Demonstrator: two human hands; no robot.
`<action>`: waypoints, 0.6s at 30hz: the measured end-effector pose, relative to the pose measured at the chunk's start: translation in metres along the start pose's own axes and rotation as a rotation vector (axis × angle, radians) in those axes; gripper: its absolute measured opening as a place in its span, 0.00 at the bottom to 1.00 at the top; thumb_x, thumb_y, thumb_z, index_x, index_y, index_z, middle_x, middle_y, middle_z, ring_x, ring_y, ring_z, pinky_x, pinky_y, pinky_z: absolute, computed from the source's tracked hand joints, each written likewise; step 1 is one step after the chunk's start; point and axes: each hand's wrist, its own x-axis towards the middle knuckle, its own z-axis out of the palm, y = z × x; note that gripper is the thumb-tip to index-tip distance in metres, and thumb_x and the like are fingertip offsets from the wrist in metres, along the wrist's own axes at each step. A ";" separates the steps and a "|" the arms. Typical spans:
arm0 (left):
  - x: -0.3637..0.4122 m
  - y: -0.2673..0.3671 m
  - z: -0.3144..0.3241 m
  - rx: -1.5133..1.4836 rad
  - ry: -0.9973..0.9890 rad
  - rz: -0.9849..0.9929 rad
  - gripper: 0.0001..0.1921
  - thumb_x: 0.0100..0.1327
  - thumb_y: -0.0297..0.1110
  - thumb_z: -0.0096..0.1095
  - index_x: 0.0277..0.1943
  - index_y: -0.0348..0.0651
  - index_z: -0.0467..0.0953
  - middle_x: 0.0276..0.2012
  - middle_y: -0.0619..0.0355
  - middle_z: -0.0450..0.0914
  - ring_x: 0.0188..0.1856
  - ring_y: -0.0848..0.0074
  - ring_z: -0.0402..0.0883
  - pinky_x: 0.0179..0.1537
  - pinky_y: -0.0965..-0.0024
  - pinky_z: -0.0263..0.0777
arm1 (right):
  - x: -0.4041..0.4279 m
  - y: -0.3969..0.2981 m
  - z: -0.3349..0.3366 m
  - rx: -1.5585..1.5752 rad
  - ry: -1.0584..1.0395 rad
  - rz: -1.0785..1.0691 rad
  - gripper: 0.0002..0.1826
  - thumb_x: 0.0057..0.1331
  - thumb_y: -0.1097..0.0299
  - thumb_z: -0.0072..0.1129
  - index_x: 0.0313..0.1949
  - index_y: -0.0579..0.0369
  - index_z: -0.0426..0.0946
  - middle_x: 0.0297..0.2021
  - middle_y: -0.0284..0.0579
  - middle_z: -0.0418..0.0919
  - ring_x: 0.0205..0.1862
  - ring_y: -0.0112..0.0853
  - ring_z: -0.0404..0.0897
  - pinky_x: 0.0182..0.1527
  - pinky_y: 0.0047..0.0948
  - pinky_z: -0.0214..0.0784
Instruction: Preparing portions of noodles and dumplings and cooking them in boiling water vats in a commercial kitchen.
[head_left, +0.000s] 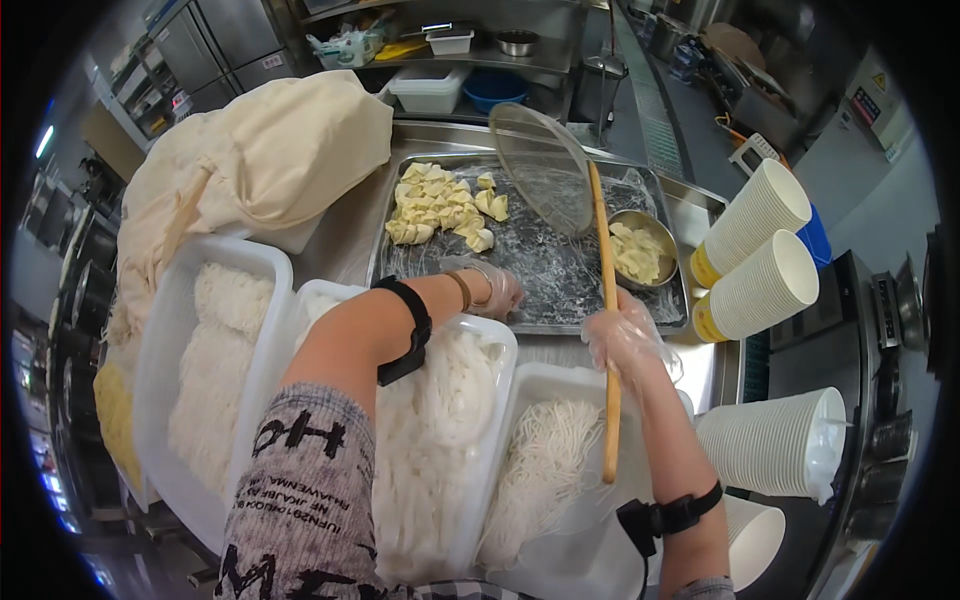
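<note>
My right hand (622, 337), in a clear plastic glove, grips the wooden handle (606, 270) of a wire mesh strainer (544, 169). The strainer is tilted over a floured metal tray (551, 281). My left hand (499, 292), gloved too, is low at the tray's near edge; its fingers are partly hidden, so I cannot tell whether they hold anything. Folded wontons (442, 202) lie in a cluster at the tray's upper left. On the tray's right side, a round metal bowl (670, 238) holds pale yellow pieces, perhaps wontons.
White plastic bins with noodles (547, 457) stand nearest me, partly under my forearms. Stacked paper cups (757, 285) lean at the right, with more stacks (765, 442) below. A cream cloth (277, 150) covers something at the upper left. Steel shelving (480, 56) stands beyond.
</note>
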 end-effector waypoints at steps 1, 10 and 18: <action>0.006 -0.005 -0.002 -0.033 -0.030 0.000 0.22 0.42 0.40 0.62 0.45 0.52 0.72 0.40 0.56 0.76 0.41 0.64 0.75 0.40 0.63 0.69 | 0.013 -0.004 0.004 -0.001 -0.001 0.006 0.24 0.47 0.76 0.46 0.48 0.61 0.61 0.23 0.50 0.71 0.21 0.36 0.73 0.25 0.33 0.66; -0.022 -0.151 0.025 -0.108 0.413 -0.209 0.15 0.44 0.35 0.56 0.39 0.48 0.74 0.35 0.54 0.77 0.39 0.66 0.75 0.39 0.67 0.68 | 0.086 -0.049 0.077 -0.481 -0.014 -0.287 0.21 0.49 0.77 0.40 0.45 0.57 0.62 0.28 0.57 0.71 0.30 0.45 0.72 0.35 0.37 0.62; -0.058 -0.179 0.019 -0.127 0.172 -0.365 0.17 0.47 0.40 0.56 0.42 0.50 0.75 0.40 0.56 0.77 0.43 0.67 0.75 0.44 0.67 0.68 | 0.029 -0.052 0.089 -0.676 -0.153 -0.231 0.23 0.52 0.72 0.41 0.50 0.58 0.56 0.32 0.63 0.71 0.35 0.53 0.72 0.37 0.44 0.63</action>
